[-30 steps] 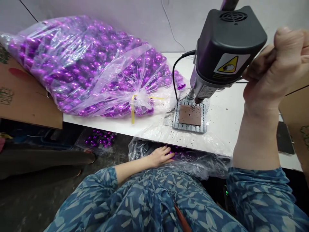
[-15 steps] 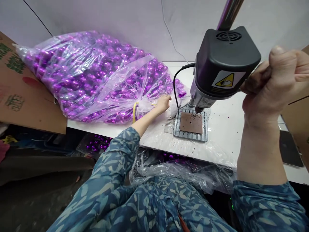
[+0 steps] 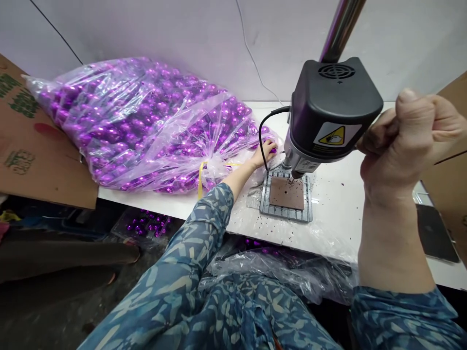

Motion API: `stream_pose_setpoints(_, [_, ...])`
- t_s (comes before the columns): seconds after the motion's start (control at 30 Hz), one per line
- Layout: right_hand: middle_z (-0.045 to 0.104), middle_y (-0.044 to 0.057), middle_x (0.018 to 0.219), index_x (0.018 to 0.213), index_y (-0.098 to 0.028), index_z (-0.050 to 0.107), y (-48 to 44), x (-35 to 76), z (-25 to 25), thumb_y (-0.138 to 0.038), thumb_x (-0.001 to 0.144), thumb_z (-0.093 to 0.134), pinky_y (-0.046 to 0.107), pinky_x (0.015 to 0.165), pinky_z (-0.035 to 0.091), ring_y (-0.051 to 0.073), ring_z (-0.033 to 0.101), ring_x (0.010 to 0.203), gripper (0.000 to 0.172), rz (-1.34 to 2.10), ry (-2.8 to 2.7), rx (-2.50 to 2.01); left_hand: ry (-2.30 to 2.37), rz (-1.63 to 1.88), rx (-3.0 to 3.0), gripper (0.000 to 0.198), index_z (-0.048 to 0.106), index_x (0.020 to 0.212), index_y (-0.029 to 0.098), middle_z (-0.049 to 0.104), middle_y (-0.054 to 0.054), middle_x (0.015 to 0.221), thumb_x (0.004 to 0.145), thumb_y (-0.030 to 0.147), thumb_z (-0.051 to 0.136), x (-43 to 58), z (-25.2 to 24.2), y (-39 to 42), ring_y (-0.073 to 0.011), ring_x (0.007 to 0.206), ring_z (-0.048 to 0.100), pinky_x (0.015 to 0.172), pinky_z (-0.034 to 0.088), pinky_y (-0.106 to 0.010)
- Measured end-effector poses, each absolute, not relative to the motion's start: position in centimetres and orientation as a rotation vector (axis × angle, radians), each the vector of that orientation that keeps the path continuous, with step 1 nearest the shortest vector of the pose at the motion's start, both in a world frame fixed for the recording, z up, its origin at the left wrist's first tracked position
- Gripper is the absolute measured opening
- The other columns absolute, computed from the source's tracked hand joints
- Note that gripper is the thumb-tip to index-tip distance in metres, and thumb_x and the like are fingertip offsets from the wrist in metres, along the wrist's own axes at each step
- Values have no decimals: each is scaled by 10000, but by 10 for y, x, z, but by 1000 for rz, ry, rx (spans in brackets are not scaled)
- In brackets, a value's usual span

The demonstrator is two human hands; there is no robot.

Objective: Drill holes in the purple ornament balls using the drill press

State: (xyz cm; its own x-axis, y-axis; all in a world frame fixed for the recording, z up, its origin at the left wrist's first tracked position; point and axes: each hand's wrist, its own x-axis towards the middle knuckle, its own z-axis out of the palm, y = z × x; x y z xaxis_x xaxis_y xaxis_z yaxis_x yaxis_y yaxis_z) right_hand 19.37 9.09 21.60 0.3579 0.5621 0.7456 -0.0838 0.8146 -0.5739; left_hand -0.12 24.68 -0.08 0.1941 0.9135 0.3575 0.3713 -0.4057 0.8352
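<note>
Beside the tied end of a clear plastic bag point(image 3: 153, 126) full of shiny purple balls, my left hand point(image 3: 265, 152) has its fingers curled over a purple ball point(image 3: 273, 150). Most of that ball is hidden by the fingers. My right hand point(image 3: 412, 131) is closed in a fist at the right side of a black bench drill press point(image 3: 337, 107), around its feed handle, which the fist largely covers. Below the drill head, a brown board point(image 3: 286, 193) with a small dark hole lies on the slotted metal base point(image 3: 306, 216). Dark shavings are scattered over it.
A cardboard box point(image 3: 44, 160) stands at the left, another point(image 3: 447, 180) at the right near a dark flat device point(image 3: 434, 233). Purple balls sit in a bin point(image 3: 146, 224) below the table point(image 3: 332, 204). Plastic film point(image 3: 270, 270) hangs at the front edge. Another person's legs show lower left.
My left hand has moved right, from the bag's knot to the purple ball, and its fingers now cover it. My right hand stays at the drill handle. The view has shifted slightly.
</note>
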Motion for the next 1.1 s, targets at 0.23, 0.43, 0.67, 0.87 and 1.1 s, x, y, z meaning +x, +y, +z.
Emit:
stream_pose_setpoints(0.23, [310, -56, 356, 434, -192, 280, 93, 190, 220, -585, 634, 906, 221, 276, 87, 32, 220, 269, 765, 461, -1076, -466, 1402, 1380, 1569, 283, 737, 1087, 220, 715, -91, 1080, 859, 356, 834, -40, 23, 181, -255, 1048, 656, 1035, 525, -437])
stream_pose_setpoints(0.43, [284, -59, 349, 440, -184, 277, 92, 189, 221, -573, 669, 866, 204, 314, 108, 31, 240, 274, 743, 442, -1097, -502, 1043, 1232, 874, 561, 666, 1164, 216, 765, -116, 1031, 934, 727, 642, -85, 44, 102, -193, 829, 703, 752, 594, -349])
stream_pose_setpoints(0.67, [247, -59, 374, 461, -202, 319, 98, 191, 217, -423, 773, 767, 228, 314, 75, 29, 215, 295, 589, 412, -1095, -462, 910, 1112, 810, 571, 692, 1234, 238, 780, -143, 1121, 978, 732, 564, -93, 55, 55, -282, 1018, 767, 896, 643, -473])
stream_pose_setpoints(0.87, [241, -65, 402, 516, -228, 285, 111, 196, 209, -630, 774, 812, 238, 291, 102, 32, 207, 306, 712, 358, -1139, -464, 879, 1070, 844, 488, 710, 1153, 227, 775, -102, 1149, 871, 617, 794, -63, 38, 26, -225, 1007, 760, 913, 625, -413])
stream_pose_setpoints(1.1, [212, -81, 408, 592, -249, 217, 114, 196, 203, -914, 625, 694, 305, 279, 94, 37, 122, 322, 819, 337, -1141, -563, 970, 1159, 966, 672, 646, 1238, 173, 776, -133, 1241, 734, 497, 949, -11, 5, 33, -236, 1139, 745, 989, 595, -400])
